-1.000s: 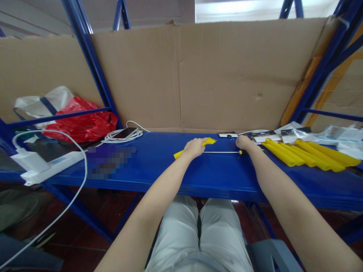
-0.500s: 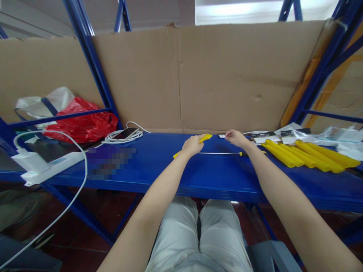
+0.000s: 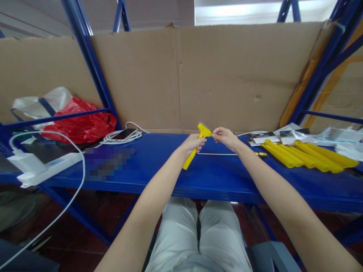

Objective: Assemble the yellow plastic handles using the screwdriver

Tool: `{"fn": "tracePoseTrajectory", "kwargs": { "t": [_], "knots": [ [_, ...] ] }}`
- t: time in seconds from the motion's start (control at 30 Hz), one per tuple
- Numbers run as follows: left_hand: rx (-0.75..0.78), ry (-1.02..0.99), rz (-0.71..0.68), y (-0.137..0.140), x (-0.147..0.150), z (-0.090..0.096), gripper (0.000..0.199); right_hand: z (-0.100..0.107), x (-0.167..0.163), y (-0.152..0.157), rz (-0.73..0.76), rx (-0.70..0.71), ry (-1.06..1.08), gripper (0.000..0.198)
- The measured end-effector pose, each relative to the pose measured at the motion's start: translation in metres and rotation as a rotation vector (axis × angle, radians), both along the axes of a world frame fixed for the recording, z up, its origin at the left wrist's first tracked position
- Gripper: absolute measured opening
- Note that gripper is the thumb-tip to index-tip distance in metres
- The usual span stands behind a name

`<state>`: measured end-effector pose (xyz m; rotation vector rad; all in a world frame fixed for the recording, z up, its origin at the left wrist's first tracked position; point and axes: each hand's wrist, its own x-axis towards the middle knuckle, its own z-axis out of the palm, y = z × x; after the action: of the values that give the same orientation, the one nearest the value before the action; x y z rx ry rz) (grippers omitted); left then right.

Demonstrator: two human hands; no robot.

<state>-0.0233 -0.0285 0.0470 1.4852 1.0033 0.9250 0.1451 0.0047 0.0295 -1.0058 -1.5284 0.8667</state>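
Note:
My left hand (image 3: pixel 193 144) is closed around the handle of a yellow scraper (image 3: pixel 204 130), its wide head tilted up and to the right. A thin grey metal blade (image 3: pixel 204 125) lies along the head's edge. The fingertips of my right hand (image 3: pixel 225 136) pinch together at the right end of this edge, on the blade; the exact contact is too small to see. Beneath my hands, a long screwdriver (image 3: pixel 217 154) rests on the blue table (image 3: pixel 159 166), its black and yellow handle partly hidden by my right forearm.
Several yellow handle-like pieces (image 3: pixel 312 156) lie in a row at the right, near black-and-white packets (image 3: pixel 263 137) and clear plastic bags (image 3: pixel 340 136). On the left are a phone (image 3: pixel 126 133), a coiled white cable (image 3: pixel 109 139), a power strip (image 3: pixel 53 170) and a red bag (image 3: pixel 82 119). Cardboard (image 3: pixel 210 79) stands behind.
My left hand has turned the scraper so its head points upward. My right hand has moved left, from a small flat item at the table's back to the scraper head.

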Motion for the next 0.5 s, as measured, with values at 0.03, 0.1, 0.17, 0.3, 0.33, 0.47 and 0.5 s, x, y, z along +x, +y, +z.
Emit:
{"fn": "tracePoseTrajectory", "kwargs": {
  "t": [0.03, 0.1, 0.17, 0.3, 0.33, 0.47, 0.5],
  "knots": [
    [-0.033, -0.015, 0.0, -0.0007, -0.0001, 0.0007, 0.017, -0.0006, -0.0001, 0.0004, 0.008, -0.01, 0.001, 0.019],
    [-0.077, -0.029, 0.003, -0.0008, -0.0003, 0.0013, 0.019, -0.0012, -0.0007, 0.0008, 0.02, -0.024, -0.002, 0.02],
    [-0.106, -0.028, 0.001, 0.0004, -0.0001, 0.0007, 0.019, -0.0012, -0.0021, 0.0003, 0.01, -0.02, -0.011, 0.019],
    [-0.129, -0.003, -0.004, 0.0032, 0.0008, -0.0027, 0.016, -0.0011, -0.0054, -0.001, -0.037, -0.025, -0.064, 0.019],
    [-0.131, 0.005, -0.005, 0.0036, 0.001, -0.0035, 0.016, -0.0014, -0.0058, -0.001, -0.046, -0.03, -0.081, 0.02],
    [-0.149, 0.031, -0.012, 0.0051, 0.0013, -0.0052, 0.016, -0.0035, -0.006, 0.0002, -0.063, -0.026, -0.117, 0.02],
    [-0.155, 0.031, -0.013, 0.0055, 0.0012, -0.0053, 0.016, -0.0041, -0.006, 0.0006, -0.062, -0.02, -0.121, 0.02]
  ]
}}
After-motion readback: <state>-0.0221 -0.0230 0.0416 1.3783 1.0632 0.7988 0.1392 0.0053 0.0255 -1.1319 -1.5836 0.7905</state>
